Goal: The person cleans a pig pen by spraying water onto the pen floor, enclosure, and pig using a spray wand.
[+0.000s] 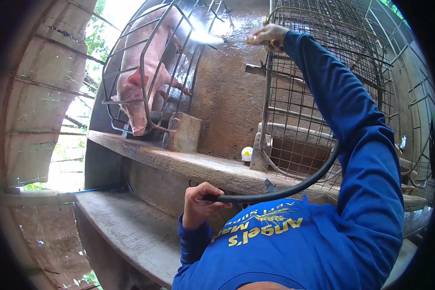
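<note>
My left hand (203, 204) is closed around a dark hose (275, 195), which curves right and up until my right sleeve hides it. At the top, my right hand (269, 37) is raised beside the wire mesh, its fingers curled round something too small to make out. A white water spray (205, 36) shows to the left of that hand, near the cage bars. Behind those bars a pink pig (142, 72) stands with its head down towards the concrete ledge (179, 164).
A wire mesh cage (304, 96) rises at the right, under my arm. A concrete block (185, 133) and a white bottle with a yellow cap (246, 153) are on the ledge. Lower left lies a concrete slab (125, 222); wooden panels (48, 96) line the far left.
</note>
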Demonstrator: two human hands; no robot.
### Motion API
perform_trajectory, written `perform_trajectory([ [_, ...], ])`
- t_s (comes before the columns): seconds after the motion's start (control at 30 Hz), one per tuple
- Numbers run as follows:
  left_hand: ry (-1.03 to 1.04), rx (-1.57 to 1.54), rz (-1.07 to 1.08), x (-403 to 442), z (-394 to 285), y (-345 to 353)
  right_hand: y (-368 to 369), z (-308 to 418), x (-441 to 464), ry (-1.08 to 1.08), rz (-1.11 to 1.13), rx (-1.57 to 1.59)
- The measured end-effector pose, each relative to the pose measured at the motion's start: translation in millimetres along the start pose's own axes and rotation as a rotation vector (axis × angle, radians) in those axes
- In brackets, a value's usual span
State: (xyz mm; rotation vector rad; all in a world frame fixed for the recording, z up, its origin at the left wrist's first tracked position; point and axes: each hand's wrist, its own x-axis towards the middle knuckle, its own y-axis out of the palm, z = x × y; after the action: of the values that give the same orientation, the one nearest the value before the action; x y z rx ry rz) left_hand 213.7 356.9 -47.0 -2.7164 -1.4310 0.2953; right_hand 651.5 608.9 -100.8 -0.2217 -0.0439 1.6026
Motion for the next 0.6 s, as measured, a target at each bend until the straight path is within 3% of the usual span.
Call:
perform_trajectory([
  [0.07,0.027,0.077,0.009,-1,2,-4,3,7,-8,0.095,0.049,-0.09],
  [0.2,-0.028,0.04,-0.013,-3,8,-3,-1,21,-22,-0.014,-0.103,0.089],
  [0.3,-0.083,-0.069,-0.021,-5,10,-3,2,31,-34,0.191,0.069,-0.115],
  [0.33,-0.061,-0.07,-0.017,-4,10,-4,-9,7,-13,0.111,0.121,-0.094],
  [0.47,-0.011,0.037,0.007,-2,10,-3,8,35,-33,-0.046,-0.144,0.084],
  [0.57,0.036,0.072,0.022,-3,8,-4,12,37,-39,0.166,0.002,-0.023],
  [0.6,0.054,0.056,0.023,-2,8,-4,10,38,-38,0.119,-0.019,0.008],
])
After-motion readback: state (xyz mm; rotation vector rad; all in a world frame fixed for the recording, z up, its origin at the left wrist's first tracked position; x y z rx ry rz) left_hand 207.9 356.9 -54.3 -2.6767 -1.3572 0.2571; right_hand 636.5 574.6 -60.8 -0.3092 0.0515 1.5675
